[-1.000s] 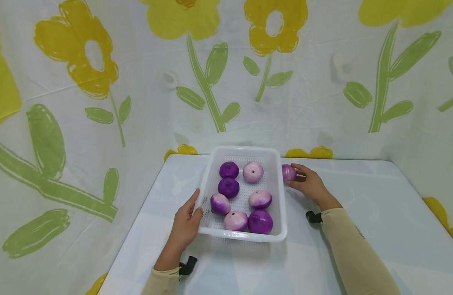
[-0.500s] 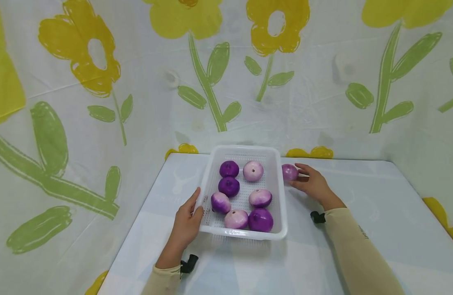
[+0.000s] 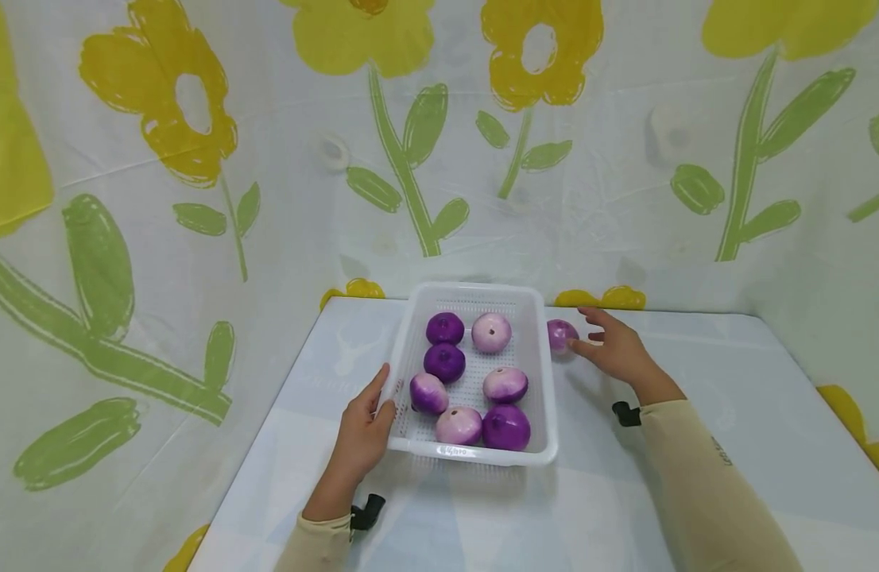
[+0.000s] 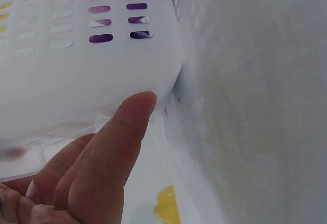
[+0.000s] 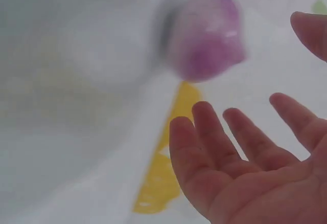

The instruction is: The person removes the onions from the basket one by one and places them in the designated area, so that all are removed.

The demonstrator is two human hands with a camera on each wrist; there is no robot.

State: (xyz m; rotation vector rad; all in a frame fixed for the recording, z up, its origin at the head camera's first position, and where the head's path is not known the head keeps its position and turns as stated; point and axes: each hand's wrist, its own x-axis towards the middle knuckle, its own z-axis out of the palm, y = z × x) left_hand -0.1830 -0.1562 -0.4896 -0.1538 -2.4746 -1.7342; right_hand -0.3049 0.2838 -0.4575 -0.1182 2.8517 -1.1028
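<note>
A white slotted basket [image 3: 547, 389] sits mid-table with several purple and pale onions [image 3: 505, 427] inside. My left hand [image 3: 368, 421] grips its front left rim, thumb over the edge. In the left wrist view the fingers [image 4: 110, 147] lie against the basket's outer wall [image 4: 76, 65]. One loose purple onion [image 3: 561, 334] rests on the table just right of the basket. My right hand [image 3: 602, 340] is beside it with fingers spread and a fingertip at its side. The right wrist view shows the bare palm [image 5: 250, 173] a little apart from the blurred onion [image 5: 207, 35].
The pale table [image 3: 733, 413] is boxed in by a flowered cloth wall [image 3: 411, 159] at the back and on both sides. Bare tabletop lies right of the basket and in front of it. Black wrist-camera mounts [image 3: 625, 413] show on both sleeves.
My right hand held the loose onion beside the basket; now its fingers have spread and let go, and the onion lies on the table. The left hand and basket have stayed put.
</note>
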